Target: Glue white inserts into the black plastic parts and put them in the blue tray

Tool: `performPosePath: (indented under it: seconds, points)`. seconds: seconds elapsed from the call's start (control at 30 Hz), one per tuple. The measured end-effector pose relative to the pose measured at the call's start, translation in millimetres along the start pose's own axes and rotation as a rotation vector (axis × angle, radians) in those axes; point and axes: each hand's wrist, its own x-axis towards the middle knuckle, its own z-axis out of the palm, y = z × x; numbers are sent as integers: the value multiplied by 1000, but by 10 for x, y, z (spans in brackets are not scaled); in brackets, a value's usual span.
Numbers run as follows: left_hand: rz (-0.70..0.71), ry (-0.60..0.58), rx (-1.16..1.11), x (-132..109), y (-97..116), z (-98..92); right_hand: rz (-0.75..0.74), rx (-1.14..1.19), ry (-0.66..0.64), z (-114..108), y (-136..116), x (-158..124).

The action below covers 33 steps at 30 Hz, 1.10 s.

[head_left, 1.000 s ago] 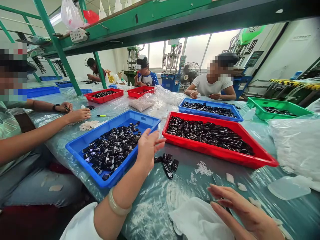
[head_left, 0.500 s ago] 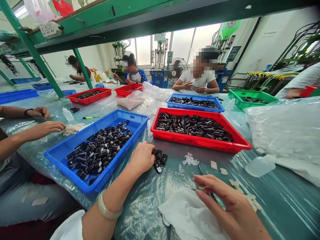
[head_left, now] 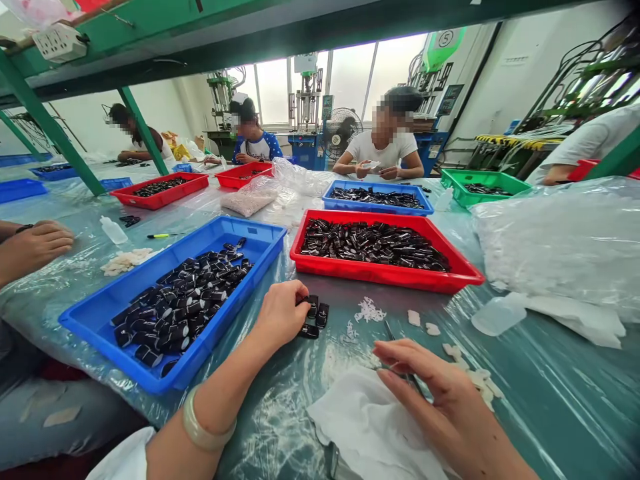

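My left hand rests on the table beside the blue tray, fingers curled closed at a small group of black pieces. Its fingertips are on one of them, partly hidden by the hand. My right hand hovers over a crumpled white cloth, thumb and index finger a little apart. A thin dark rod-like tool runs under the index finger into the gap by the thumb, loosely held as it looks. White scraps and pale flat pieces lie ahead of that hand.
A blue tray and a red tray hold many black pieces. To the right are a clear bottle and a large plastic bag. A co-worker's hand is at far left. A green shelf beam crosses overhead.
The view has shifted slightly. My left fingers have curled further, and the black pieces beside them lie differently. The co-worker's hand at left has drawn back from the pale pieces. My right hand keeps its pose.
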Motion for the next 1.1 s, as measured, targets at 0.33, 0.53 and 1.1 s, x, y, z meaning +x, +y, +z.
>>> performPosePath:
  seconds: [0.33,0.53,1.1]
  points:
    - [-99,-395,-745,-315,331,147,147,239,-32,39,-67,-47]
    - [-164,-467,-858,-397,390,219,36,182,43,87,-82,-44]
    - [-221,-591,-934,-434,378,287,-31,83,159,-84,-58,55]
